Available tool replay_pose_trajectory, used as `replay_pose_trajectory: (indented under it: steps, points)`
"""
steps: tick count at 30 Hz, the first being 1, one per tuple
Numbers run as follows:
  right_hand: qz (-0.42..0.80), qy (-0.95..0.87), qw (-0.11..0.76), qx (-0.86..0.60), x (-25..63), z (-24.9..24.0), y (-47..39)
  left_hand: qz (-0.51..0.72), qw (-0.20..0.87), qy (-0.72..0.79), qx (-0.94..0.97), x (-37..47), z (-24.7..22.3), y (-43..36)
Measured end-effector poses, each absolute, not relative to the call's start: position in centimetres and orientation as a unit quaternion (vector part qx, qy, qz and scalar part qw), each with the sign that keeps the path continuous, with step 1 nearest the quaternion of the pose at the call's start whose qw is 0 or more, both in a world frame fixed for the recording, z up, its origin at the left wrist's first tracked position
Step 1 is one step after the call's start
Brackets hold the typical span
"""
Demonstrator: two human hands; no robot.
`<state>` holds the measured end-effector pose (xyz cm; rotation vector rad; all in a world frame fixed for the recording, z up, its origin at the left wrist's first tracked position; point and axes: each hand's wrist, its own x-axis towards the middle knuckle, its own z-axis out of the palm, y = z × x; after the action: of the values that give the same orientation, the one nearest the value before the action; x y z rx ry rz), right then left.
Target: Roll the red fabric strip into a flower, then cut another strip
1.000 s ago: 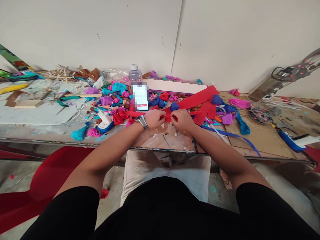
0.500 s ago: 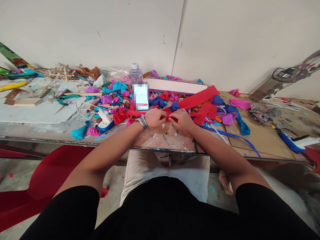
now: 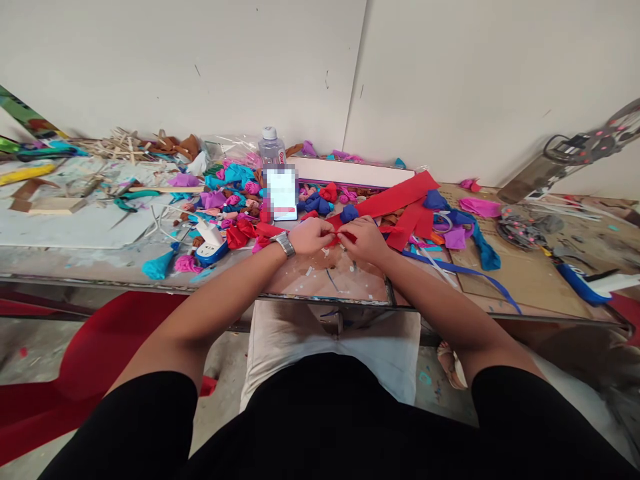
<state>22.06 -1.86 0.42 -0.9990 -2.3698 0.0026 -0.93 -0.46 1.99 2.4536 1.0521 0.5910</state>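
Observation:
My left hand (image 3: 311,237), with a metal watch (image 3: 285,245) on its wrist, pinches a red cloth-like strip (image 3: 338,235) close to the table's front. My right hand (image 3: 367,241) meets it fingertip to fingertip, also pinching the red material. Most of the held piece is hidden by the fingers. Just behind the right hand sits a crumpled blue piece (image 3: 349,213). Wider red strips (image 3: 400,197) stretch away to the back right. A phone (image 3: 283,195) with a lit screen stands behind my left hand.
Colourful crumpled and rolled pieces (image 3: 240,180) cover the middle of the table. Left are a blue-and-white socket block (image 3: 211,250) with a plug, and green-handled pliers (image 3: 133,200). A clear bottle (image 3: 270,148) stands behind the phone. A blue ribbon (image 3: 480,272) and cardboard (image 3: 520,287) lie right.
Both hands stay in nearly the same place, with slight finger movement on the red strip. The fingertips are a little closer together. Nothing else has visibly moved.

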Motion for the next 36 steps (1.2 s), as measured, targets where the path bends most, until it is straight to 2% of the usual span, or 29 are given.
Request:
replay_pose_trajectory:
  steps: [10, 23, 36]
  points:
    - [-0.019, -0.887, 0.310, -0.343, 22.37, -0.25, -1.24, 0.212, 0.296, 0.389, 0.846, -1.10, 2.01, -0.10]
    - [-0.009, -0.889, 0.317, -0.331, 22.30, -0.34, -1.22, 0.202, 0.311, 0.401, 0.838, -1.10, 1.98, 0.07]
    - [-0.052, -0.892, 0.317, -0.317, 22.21, 0.12, -1.57, 0.259, 0.301, 0.374, 0.838, -0.92, 1.85, 0.34]
